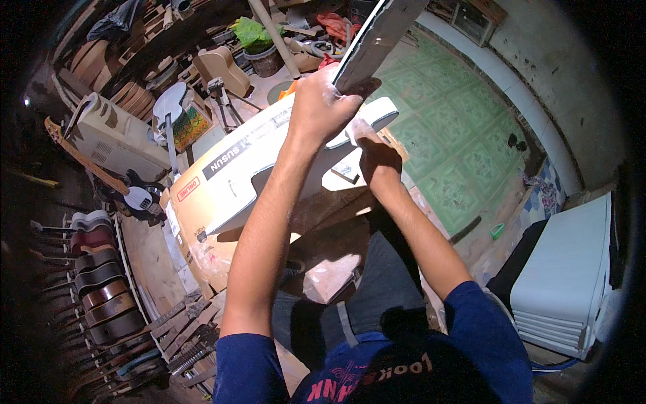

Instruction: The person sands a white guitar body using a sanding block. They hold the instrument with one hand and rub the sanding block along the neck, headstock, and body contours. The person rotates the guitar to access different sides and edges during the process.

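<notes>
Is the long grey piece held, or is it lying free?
Held: the left hand is closed around the grey piece at its near end. Whether that end rests on something, I cannot tell; the hand hides it.

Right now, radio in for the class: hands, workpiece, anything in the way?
Left hand gripping grey neck; right hand at white guitar body, grip unclear. Body over cardboard. Left forearm hides part of it.

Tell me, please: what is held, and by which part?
The left hand grips the guitar by its neck, near the body. Whether the right hand holds anything cannot be told.
</notes>
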Motion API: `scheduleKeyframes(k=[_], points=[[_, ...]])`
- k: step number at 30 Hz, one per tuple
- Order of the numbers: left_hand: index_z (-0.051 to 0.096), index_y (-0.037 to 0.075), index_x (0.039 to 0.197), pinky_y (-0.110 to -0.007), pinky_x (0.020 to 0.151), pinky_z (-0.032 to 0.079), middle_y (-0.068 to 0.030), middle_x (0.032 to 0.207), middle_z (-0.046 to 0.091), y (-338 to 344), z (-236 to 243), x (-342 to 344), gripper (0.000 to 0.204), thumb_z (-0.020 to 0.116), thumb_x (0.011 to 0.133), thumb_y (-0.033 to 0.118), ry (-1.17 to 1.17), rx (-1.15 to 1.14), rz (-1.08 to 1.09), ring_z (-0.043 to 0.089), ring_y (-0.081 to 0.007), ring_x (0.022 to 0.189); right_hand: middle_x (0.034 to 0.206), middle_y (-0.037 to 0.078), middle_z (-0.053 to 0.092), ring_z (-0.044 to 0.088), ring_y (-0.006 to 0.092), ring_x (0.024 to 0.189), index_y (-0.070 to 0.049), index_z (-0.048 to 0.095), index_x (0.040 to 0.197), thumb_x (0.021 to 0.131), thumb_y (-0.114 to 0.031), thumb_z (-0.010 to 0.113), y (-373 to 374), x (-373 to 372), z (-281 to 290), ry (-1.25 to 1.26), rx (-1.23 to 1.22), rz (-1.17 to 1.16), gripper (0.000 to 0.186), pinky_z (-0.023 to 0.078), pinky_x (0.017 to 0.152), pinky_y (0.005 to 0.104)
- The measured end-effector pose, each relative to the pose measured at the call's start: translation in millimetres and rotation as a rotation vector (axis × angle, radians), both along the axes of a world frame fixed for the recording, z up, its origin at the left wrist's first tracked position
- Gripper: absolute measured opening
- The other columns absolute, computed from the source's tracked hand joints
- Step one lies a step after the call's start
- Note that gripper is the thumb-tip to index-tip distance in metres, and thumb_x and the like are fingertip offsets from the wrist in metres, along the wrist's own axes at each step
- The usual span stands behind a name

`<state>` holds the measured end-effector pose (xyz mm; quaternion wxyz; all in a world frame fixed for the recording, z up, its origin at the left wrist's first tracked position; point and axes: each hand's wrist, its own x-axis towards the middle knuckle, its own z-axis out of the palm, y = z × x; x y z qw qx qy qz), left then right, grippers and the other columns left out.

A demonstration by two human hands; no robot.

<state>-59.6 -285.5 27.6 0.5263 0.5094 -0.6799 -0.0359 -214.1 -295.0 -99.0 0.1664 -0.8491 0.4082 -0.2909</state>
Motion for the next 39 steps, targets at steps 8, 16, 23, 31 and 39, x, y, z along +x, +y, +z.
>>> scheduleKeyframes(k=[8,16,23,31,39], points=[[0.067,-0.002,0.096,-0.035,0.07,0.053,-0.0195,0.078,0.068,7.1,4.7,3.6,0.034,0.069,0.067,0.015,0.105,0.033,-0.004,0.068,-0.0306,0.071,0.116,0.017,0.066,0.064,0.0326,0.108,-0.006,0.066,0.115,0.088,-0.004,0.046,8.9,8.7,20.4,-0.079,0.264,-0.036,0.033,0.053,0.089,0.043],[0.066,-0.002,0.098,-0.034,0.068,0.054,-0.0168,0.077,0.069,0.5,0.2,0.4,0.035,0.069,0.066,0.013,0.114,0.07,-0.008,0.069,-0.0265,0.07,0.112,0.019,0.067,0.066,0.0347,0.099,-0.008,0.064,0.116,0.089,-0.004,0.045,2.7,5.2,1.8,-0.06,0.087,0.004,0.033,0.054,0.082,0.0449],[0.066,-0.002,0.096,-0.035,0.07,0.053,-0.0188,0.077,0.069,2.9,-1.9,4.1,0.035,0.069,0.065,0.013,0.169,0.088,-0.045,0.069,-0.0303,0.071,0.109,0.02,0.067,0.067,0.0355,0.097,-0.008,0.065,0.116,0.087,-0.003,0.045,6.7,19.5,-4.4,-0.158,0.134,0.009,0.035,0.054,0.082,0.0457],[0.064,-0.005,0.1,-0.032,0.062,0.056,-0.0135,0.077,0.069,10.8,3.8,4.4,0.035,0.066,0.068,0.008,0.071,0.083,-0.054,0.07,-0.0169,0.066,0.111,0.015,0.068,0.067,0.0343,0.097,-0.008,0.067,0.109,0.088,-0.006,0.043,2.2,18.5,24.6,0.177,0.106,-0.003,0.031,0.055,0.079,0.0451],[0.066,-0.003,0.095,-0.033,0.065,0.055,-0.0134,0.078,0.07,11.1,5.4,-7.1,0.033,0.073,0.065,0.008,-0.012,-0.049,-0.026,0.07,-0.0177,0.068,0.12,0.016,0.064,0.063,0.0343,0.107,-0.012,0.065,0.121,0.087,-0.011,0.047,-0.5,8.5,7.2,0.115,0.12,-0.04,0.039,0.05,0.092,0.0453]])
